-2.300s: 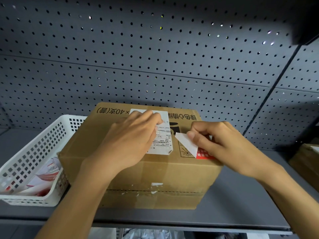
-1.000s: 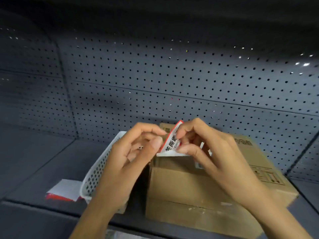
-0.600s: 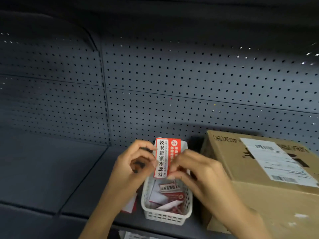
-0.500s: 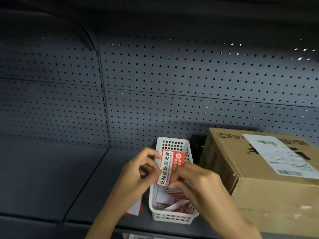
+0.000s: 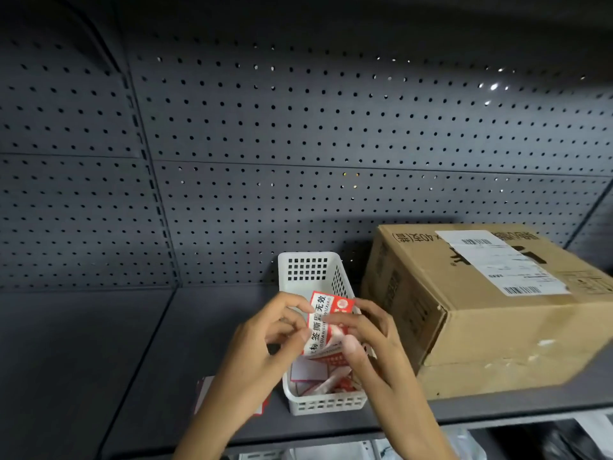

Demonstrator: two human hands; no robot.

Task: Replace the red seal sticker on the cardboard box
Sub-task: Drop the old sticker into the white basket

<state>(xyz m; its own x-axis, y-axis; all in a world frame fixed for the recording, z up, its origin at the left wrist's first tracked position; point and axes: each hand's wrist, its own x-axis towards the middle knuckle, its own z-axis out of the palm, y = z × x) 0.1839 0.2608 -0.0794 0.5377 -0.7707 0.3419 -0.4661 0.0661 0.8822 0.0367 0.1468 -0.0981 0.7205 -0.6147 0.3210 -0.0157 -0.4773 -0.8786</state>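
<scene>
Both hands meet over the white basket (image 5: 300, 260), at about 6 o'clock in the view. The left hand (image 5: 265, 340) pinches the left edge of the red seal sticker (image 5: 323, 322); the right hand (image 5: 368, 340) pinches its lower right part, fingertips (image 5: 351, 343) closed on the paper. Each grip is clamped on the sticker, which stands nearly upright, bowed, just above the basket's opening. Basket holds more red-and-white slips. Cardboard box (image 5: 464, 320) sits on the grey shelf (image 5: 83, 343) at 3 o'clock from the hands, just beside the basket, white shipping label (image 5: 501, 263) on top. One more slip lies on the shelf at 7 o'clock, partly behind the left wrist. Judgement: the sticker is probably being peeled from its backing. Risks: thin paper tears if the pinches pull unevenly; exposed adhesive could fold onto itself or cling to fingers; a freed piece may drop among the basket's slips. Whether adhesive is exposed cannot be told.
</scene>
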